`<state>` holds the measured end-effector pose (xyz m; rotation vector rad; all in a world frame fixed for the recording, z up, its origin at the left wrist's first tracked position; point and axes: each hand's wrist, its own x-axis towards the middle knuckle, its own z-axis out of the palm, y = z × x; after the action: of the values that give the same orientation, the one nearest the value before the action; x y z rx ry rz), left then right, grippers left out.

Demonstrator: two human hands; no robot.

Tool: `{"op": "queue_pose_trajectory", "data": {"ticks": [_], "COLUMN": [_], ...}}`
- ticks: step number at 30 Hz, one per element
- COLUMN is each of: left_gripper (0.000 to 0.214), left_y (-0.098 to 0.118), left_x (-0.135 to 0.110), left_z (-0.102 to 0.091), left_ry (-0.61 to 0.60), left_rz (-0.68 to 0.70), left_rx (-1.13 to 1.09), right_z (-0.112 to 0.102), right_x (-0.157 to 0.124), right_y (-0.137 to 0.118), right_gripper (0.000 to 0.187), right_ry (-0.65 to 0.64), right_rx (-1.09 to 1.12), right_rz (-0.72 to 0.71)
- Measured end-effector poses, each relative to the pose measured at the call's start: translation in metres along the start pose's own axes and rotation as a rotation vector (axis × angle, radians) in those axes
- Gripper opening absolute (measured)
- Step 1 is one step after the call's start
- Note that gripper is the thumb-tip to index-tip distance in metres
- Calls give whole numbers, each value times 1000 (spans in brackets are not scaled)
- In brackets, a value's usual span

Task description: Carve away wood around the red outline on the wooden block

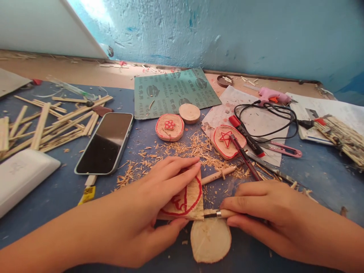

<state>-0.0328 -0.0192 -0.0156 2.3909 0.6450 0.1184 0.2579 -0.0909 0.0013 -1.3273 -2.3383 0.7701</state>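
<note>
Carving in hand: left hand (148,201) pins a red-marked wood slice (186,201) on a blank disc (210,239) at the bench's (57,197) near edge, right hand (261,212) closed on a chisel (214,214) at its edge; likely needing a steady, shallow push.

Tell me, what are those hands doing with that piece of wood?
The left hand presses down a flat wooden piece with red marker lines. The right hand holds a small wooden-handled carving tool, its metal tip at the piece's edge. A plain round wood slice lies underneath, and pale wood shavings are scattered on the blue table.
</note>
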Motion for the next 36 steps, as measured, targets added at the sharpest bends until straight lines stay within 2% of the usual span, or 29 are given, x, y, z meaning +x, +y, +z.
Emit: {"op": "queue_pose_trajectory", "data": {"ticks": [5,7,12,14,16,19,21,26,31,36], "left_gripper": [73,74,75,75,76,75,73,77,80,79], "left_y": [1,-1,-4,-4,-4,-4,-4,-6,-10,-11], "left_x": [5,4,2,2,3,3,3,4,6,9], "left_z": [-1,0,2,2,2,2,1,1,0,-1], "left_ry": [-27,-33,-32,-33,-32,-37,-42,-46,-24,-29], "left_rz": [7,26,50,61,71,73,76,95,127,145], "left_rx": [-2,-6,-29,-40,-42,-29,-23,-46,-84,-102], "right_z": [-2,-3,-5,-6,-6,-3,0,0,2,6], "right_x": [1,0,-2,1,6,12,14,15,17,18], "right_y": [-7,-10,-13,-8,0,15,22,28,30,33], "right_gripper": [12,13,15,13,11,21,25,27,26,24], "right_ry": [-19,-28,-95,-129,-181,-265,-297,-300,-220,-164], "right_rx": [114,152,62,80,175,336,389,277,200,199], "right_rz": [86,110,71,96,178,288,310,154,-43,-131]}}
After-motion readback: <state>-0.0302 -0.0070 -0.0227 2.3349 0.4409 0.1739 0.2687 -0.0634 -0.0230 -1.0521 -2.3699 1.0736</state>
